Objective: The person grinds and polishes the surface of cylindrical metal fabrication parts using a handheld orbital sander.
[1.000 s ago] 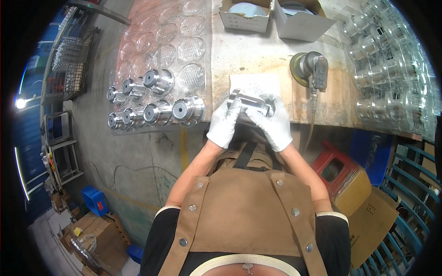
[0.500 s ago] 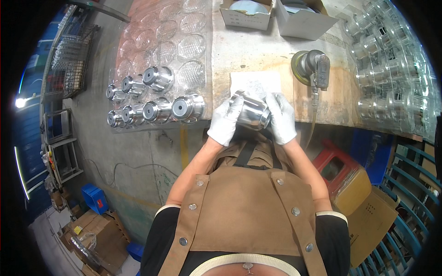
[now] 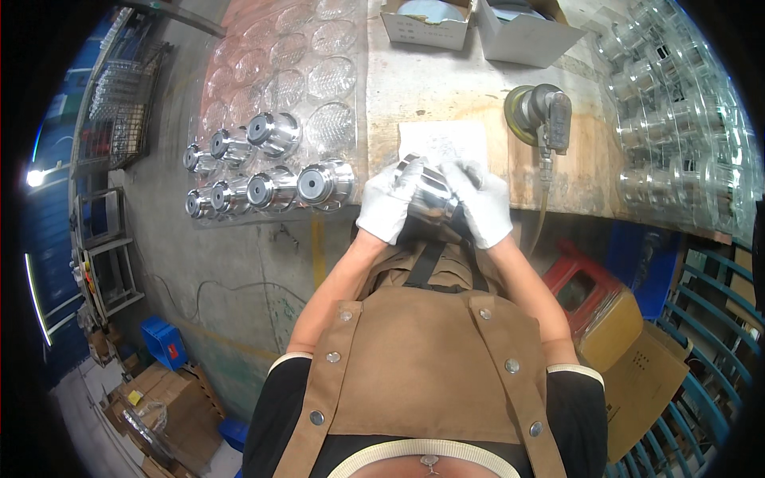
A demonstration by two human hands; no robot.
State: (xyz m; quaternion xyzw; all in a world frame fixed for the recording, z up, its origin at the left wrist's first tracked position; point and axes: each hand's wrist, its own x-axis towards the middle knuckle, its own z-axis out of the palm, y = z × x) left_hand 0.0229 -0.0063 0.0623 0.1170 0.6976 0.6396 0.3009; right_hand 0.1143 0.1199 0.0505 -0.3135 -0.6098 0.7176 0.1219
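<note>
Between my white-gloved hands, at the front edge of the bench, is a shiny cylindrical metal part (image 3: pixel 433 196), held tilted. My left hand (image 3: pixel 388 201) grips its left side, with the fingers over the dark rim. Around its right side closes my right hand (image 3: pixel 481 202), the fingers laid across the polished wall. A white paper sheet (image 3: pixel 441 142) lies on the bench just beyond the part. To the left, several similar metal parts (image 3: pixel 325 185) rest in a clear plastic tray (image 3: pixel 331 80) with round pockets.
An orbital sander (image 3: pixel 543 119) with a hose lies right of the paper. Two open cartons (image 3: pixel 530 41) with round discs stand at the back. Stacked clear trays (image 3: pixel 677 119) with metal parts fill the right side. Below the bench at right is a red and yellow stool-like object (image 3: pixel 590 295).
The metal part has been turned in my hands. My right hand has shifted left, its fingers now farther over the part's wall.
</note>
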